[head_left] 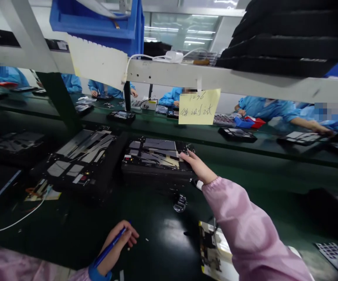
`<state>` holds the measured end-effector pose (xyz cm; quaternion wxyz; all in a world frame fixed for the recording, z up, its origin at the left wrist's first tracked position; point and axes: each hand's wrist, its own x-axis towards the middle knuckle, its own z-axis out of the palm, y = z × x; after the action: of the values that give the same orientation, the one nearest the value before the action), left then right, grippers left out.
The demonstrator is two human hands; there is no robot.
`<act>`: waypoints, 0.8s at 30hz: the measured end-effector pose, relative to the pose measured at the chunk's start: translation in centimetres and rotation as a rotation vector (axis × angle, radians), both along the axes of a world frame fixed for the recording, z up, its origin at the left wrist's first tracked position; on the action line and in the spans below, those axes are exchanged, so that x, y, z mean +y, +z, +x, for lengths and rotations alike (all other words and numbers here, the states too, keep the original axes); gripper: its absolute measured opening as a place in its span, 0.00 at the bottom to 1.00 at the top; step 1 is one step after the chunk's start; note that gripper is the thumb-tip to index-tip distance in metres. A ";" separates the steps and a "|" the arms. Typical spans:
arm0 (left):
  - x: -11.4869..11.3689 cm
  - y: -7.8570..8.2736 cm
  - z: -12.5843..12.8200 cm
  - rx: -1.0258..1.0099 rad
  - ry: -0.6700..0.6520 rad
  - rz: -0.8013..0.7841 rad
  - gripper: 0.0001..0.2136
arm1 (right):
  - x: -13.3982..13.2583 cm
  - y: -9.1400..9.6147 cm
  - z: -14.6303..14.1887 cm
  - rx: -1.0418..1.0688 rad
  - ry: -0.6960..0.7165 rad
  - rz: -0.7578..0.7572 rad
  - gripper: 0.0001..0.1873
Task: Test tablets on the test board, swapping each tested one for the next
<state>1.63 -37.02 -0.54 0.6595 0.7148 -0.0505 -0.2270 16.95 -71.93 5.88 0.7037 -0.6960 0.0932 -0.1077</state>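
My left hand point(117, 242) rests low over the dark green bench, its fingers curled round a slim blue pen-like tool point(110, 246). Whether it is a pen or another tool, I cannot tell. My right hand point(199, 166) reaches forward, fingers extended over the right end of an opened tablet-like device point(160, 150) on top of a black stack point(157, 177). Its fingertips seem to touch the device; the far fingers are partly hidden. Flat grey parts and strips show inside that device. Left of it lies a second opened device point(81, 156) with similar insides.
A small clear-and-black object point(180, 203) sits before the stack. A white-and-yellow panel point(215, 249) lies under my right forearm. A white cable point(19, 224) runs at left. Overhead, a shelf rail point(169, 72) carries a blue bin point(98, 27) and black trays point(283, 43). Co-workers point(268, 107) sit opposite.
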 end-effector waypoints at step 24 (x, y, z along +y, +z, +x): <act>0.8 -1.0 -0.8 -0.057 0.334 -0.209 0.25 | 5.1 3.3 -17.7 -0.162 -0.223 0.370 0.36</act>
<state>0.78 -36.26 -1.51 0.7570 0.6469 0.0267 -0.0876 -0.80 -66.87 9.14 0.8083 -0.5296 0.1308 -0.2216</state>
